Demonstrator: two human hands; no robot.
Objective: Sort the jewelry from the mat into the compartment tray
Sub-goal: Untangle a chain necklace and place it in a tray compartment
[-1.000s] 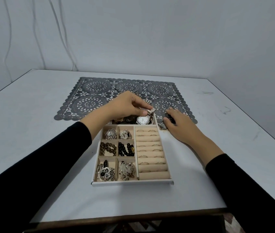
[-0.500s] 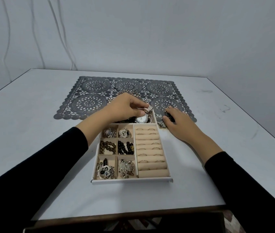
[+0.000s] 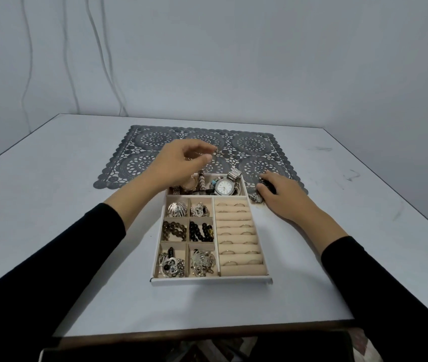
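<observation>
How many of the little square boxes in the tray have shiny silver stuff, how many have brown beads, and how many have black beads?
Silver pieces: 4
Brown beads: 1
Black beads: 1
Total: 6 boxes

Your left hand (image 3: 181, 163) hovers raised, fingers loosely curved, thumb near forefinger, holding nothing. Your right hand (image 3: 286, 198) lies palm down, fingertips curled on a dark piece (image 3: 267, 184).
</observation>
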